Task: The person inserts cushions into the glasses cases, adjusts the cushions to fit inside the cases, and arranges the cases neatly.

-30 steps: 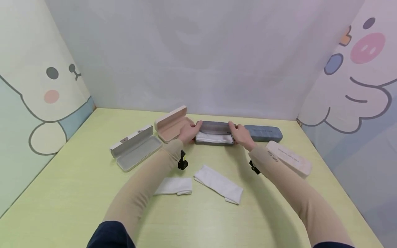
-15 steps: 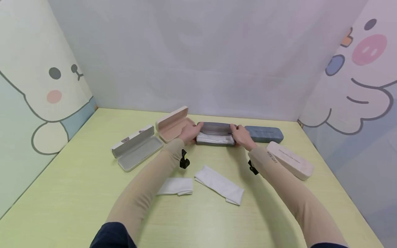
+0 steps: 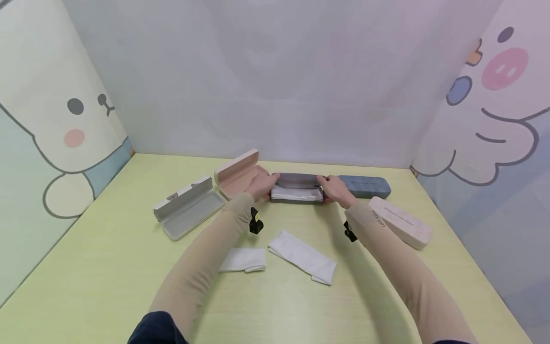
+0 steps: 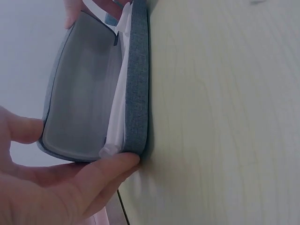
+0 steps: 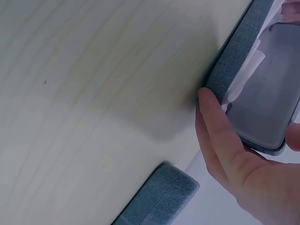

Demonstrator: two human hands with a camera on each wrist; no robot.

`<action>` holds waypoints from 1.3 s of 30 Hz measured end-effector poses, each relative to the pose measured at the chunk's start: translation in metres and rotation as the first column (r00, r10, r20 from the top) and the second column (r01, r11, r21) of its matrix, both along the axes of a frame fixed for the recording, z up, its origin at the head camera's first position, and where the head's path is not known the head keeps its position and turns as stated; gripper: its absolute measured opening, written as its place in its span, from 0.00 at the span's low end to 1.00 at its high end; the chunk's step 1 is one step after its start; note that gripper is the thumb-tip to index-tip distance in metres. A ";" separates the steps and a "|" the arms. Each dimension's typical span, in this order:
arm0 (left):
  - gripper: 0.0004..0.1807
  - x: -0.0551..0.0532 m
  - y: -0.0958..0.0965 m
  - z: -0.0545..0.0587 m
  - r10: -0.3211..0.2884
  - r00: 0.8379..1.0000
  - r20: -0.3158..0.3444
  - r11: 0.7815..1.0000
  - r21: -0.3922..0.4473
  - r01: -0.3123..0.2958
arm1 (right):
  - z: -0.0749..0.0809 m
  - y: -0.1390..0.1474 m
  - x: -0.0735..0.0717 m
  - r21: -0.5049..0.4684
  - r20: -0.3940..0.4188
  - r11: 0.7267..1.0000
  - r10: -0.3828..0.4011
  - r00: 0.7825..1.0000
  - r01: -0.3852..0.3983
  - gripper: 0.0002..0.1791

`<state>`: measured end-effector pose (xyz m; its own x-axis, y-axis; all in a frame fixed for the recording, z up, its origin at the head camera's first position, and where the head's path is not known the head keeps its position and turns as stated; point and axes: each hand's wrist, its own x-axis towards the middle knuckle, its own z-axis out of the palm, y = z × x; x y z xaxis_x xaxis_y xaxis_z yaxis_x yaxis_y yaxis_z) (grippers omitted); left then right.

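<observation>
A blue-grey glasses case (image 3: 296,202) stands at the back of the table with its lid (image 4: 79,93) tilted partway down. Folded white cloth (image 3: 296,194) lies inside it. My left hand (image 3: 261,185) holds the case's left end, thumb at the lid's edge and fingers along the base (image 4: 137,89). At the other end, my right hand (image 3: 337,190) grips in the same way, its fingers (image 5: 215,117) against the base corner and the thumb on the lid. What lies under the cloth is hidden.
Left of my hands, a pink case (image 3: 240,179) and a grey-lined white case (image 3: 193,215) stand open. A closed blue case (image 3: 365,186) and closed pale pink case (image 3: 401,222) lie to the right. Two folded white cloths (image 3: 302,258) (image 3: 245,259) lie nearer the front.
The blue-grey case's lid has tipped slightly lower over the cloth. Both hands keep their hold at the case's ends. The other cases and cloths stay in place.
</observation>
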<state>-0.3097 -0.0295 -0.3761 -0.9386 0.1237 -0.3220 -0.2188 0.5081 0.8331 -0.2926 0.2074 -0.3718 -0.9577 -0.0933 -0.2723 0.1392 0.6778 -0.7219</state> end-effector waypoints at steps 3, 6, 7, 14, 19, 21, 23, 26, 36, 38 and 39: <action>0.39 0.002 -0.001 0.001 -0.018 1.000 0.004 1.000 0.003 0.018 | 0.002 0.001 0.001 -0.030 0.027 1.000 0.002 1.000 -0.001 0.33; 0.38 0.005 0.000 0.002 -0.033 0.999 -0.004 0.999 0.018 0.033 | 0.003 0.002 0.001 -0.051 0.042 0.999 0.012 0.999 -0.010 0.27; 0.38 0.005 0.000 0.002 -0.038 0.999 -0.011 0.999 0.019 0.038 | 0.004 0.002 0.001 -0.054 0.044 0.998 0.017 0.999 -0.015 0.25; 0.37 0.005 -0.001 0.002 -0.062 0.998 0.002 0.998 -0.018 0.062 | 0.005 0.002 -0.002 -0.072 0.061 0.997 0.042 0.997 -0.038 0.18; 0.37 0.005 -0.001 0.006 -0.073 0.996 0.046 0.997 -0.027 0.074 | 0.006 0.003 -0.006 -0.072 0.093 0.995 0.081 0.992 -0.074 0.17; 0.37 0.005 -0.001 0.007 -0.084 0.995 0.053 0.996 -0.034 0.086 | 0.007 0.004 -0.007 -0.074 0.108 0.994 0.092 0.990 -0.084 0.17; 0.36 0.005 -0.001 0.009 -0.090 0.994 0.058 0.994 -0.049 0.093 | 0.008 0.005 -0.008 -0.075 0.116 0.993 0.099 0.988 -0.091 0.18; 0.34 0.005 -0.001 0.011 -0.095 0.994 0.057 0.992 -0.074 0.100 | 0.009 0.006 -0.007 -0.082 0.124 0.992 0.104 0.987 -0.094 0.17; 0.26 0.009 -0.002 0.008 -0.109 0.994 -0.014 0.992 -0.057 0.108 | 0.008 0.006 -0.005 -0.095 0.113 0.991 0.109 0.988 -0.099 0.16; 0.23 0.009 -0.002 0.006 -0.095 0.995 -0.015 0.994 -0.049 0.094 | 0.007 0.006 -0.004 -0.099 0.113 0.990 0.112 0.987 -0.101 0.17; 0.22 0.009 -0.002 0.005 -0.090 0.996 -0.013 0.995 -0.046 0.089 | 0.007 0.005 -0.003 -0.104 0.114 0.990 0.111 0.987 -0.099 0.17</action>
